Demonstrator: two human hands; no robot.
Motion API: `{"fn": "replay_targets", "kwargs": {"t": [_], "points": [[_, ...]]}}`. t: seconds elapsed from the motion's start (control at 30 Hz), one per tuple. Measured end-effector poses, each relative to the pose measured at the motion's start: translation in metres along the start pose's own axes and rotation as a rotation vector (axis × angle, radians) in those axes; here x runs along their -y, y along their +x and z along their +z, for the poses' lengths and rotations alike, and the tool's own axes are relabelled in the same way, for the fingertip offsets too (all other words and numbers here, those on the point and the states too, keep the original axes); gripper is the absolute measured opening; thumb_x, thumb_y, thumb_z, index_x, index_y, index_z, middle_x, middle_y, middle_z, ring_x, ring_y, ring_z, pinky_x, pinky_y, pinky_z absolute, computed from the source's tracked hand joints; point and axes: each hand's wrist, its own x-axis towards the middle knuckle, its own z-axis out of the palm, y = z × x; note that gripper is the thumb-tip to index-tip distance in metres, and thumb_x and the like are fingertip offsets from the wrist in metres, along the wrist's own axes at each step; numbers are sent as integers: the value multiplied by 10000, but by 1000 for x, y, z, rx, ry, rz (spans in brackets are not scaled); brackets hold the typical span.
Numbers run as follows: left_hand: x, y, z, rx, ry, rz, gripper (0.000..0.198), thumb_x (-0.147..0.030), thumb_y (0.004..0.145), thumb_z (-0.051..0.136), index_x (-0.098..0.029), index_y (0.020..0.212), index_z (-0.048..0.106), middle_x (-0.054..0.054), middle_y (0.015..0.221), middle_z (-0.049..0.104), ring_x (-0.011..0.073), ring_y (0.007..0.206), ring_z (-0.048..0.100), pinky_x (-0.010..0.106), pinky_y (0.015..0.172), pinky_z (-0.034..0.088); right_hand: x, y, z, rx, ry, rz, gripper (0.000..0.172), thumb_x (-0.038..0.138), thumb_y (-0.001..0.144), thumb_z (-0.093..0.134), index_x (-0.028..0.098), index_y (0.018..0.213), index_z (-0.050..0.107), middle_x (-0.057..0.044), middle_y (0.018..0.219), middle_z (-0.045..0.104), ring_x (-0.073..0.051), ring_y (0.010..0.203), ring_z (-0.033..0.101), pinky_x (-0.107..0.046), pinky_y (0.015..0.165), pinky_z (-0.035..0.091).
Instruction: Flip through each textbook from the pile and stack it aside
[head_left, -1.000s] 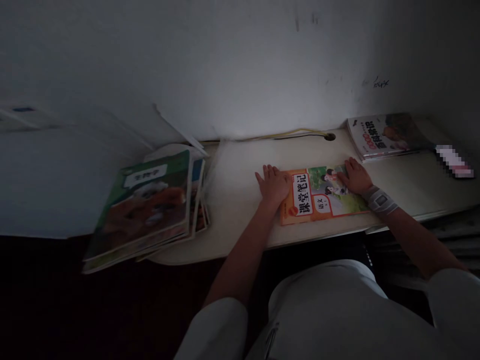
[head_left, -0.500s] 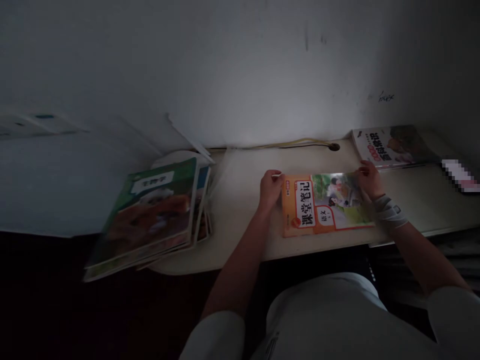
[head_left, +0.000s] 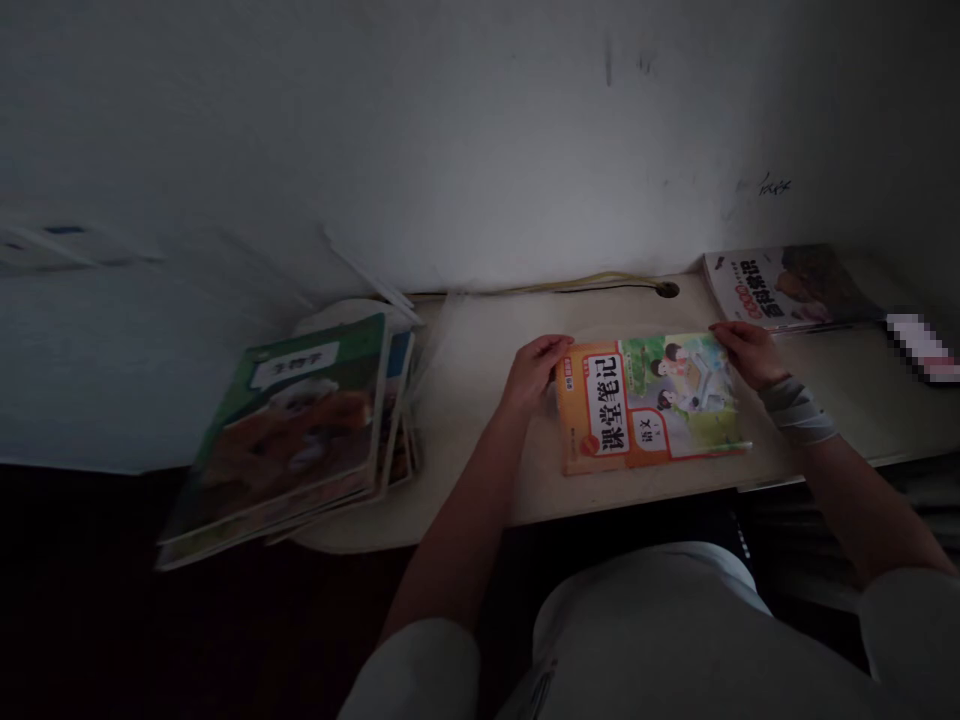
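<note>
An orange and green book (head_left: 652, 405) with large Chinese characters and cartoon children on its cover lies turned sideways in front of me, over the desk. My left hand (head_left: 538, 368) grips its far left corner, the fingers closed at the edge. At the far right corner, my right hand (head_left: 750, 352) pinches the book between thumb and fingers; a pale band wraps that wrist. Beyond my right hand rests a book with a white and brown cover (head_left: 784, 287), near the wall.
A stack of books with a green biology cover on top (head_left: 292, 425) overhangs the left end of the cream desk (head_left: 472, 420). A phone (head_left: 922, 345) lies at far right. Yellow cable (head_left: 600, 280) runs along the wall into a desk hole (head_left: 667, 290). White strips (head_left: 367, 270) lean at back left.
Both hands have shifted slightly on the book's far corners, and its far edge looks a little raised. The view has moved slightly; the other books stay where they were.
</note>
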Motion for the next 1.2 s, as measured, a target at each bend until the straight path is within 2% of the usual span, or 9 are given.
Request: {"fn": "replay_targets", "kwargs": {"t": [0.13, 0.27, 0.4, 0.53, 0.63, 0.73, 0.87, 1.03, 1.2], "points": [[-15, -4, -10, 63, 51, -42, 364, -379, 545, 752, -141, 809, 673, 27, 778, 668, 146, 716, 611, 307, 704, 501, 19, -2, -13, 104, -111, 39, 319, 429, 617, 725, 184, 815, 674, 13, 716, 637, -106, 624, 538, -240, 600, 463], [-31, -6, -11, 69, 209, -73, 290, -361, 552, 752, -136, 706, 656, 22, 683, 654, 163, 683, 620, 329, 678, 527, 39, 2, -22, 241, -279, 90, 333, 473, 610, 725, 172, 740, 668, 2, 645, 613, -108, 594, 517, -246, 583, 468], [-40, -7, -11, 108, 362, -81, 231, -358, 612, 704, -145, 675, 643, 22, 646, 643, 148, 641, 607, 286, 624, 519, 45, 5, -25, 313, -406, 31, 381, 549, 638, 676, 173, 664, 621, 13, 584, 547, -106, 578, 489, -224, 546, 439], [-32, 1, -8, 133, 443, -97, 255, -405, 688, 613, -152, 654, 597, 25, 645, 630, 141, 628, 592, 251, 582, 479, 33, 11, -16, 263, -567, 96, 408, 552, 804, 498, 166, 716, 594, -15, 672, 593, -115, 614, 529, -229, 567, 447], [-18, 13, -3, 138, 745, -88, 332, -440, 776, 500, -166, 594, 551, 21, 588, 589, 164, 644, 588, 257, 584, 446, 20, 19, -2, 216, -792, 139, 429, 449, 879, 427, 139, 637, 599, -57, 615, 600, -154, 633, 561, -264, 601, 434], [-5, 23, 2, 117, 1017, -64, 347, -406, 782, 516, -183, 516, 519, 37, 545, 550, 215, 730, 599, 285, 649, 431, 8, 27, 10, 169, -964, 127, 430, 376, 887, 436, 116, 615, 644, -132, 675, 648, -226, 782, 617, -305, 702, 423], [2, 24, 8, 39, 1168, 36, 210, -338, 769, 570, -182, 632, 604, 102, 751, 615, 268, 868, 606, 342, 754, 435, 1, 31, 15, 157, -1221, 84, 488, 418, 923, 360, 102, 816, 717, -190, 877, 694, -255, 904, 638, -311, 749, 424], [-3, 26, 31, 110, 1339, 234, 253, -345, 840, 496, -171, 757, 658, 130, 882, 631, 273, 901, 597, 385, 811, 431, -1, 32, 14, 215, -1362, 55, 570, 466, 942, 275, 109, 895, 717, -188, 885, 703, -246, 875, 655, -299, 712, 448], [-4, 35, 77, 331, 1172, 421, 217, -232, 850, 472, -167, 869, 678, 102, 908, 649, 202, 838, 599, 308, 774, 429, -1, 35, 14, 217, -1407, 34, 579, 490, 938, 271, 120, 907, 715, -196, 919, 700, -255, 873, 658, -305, 684, 454]]}}
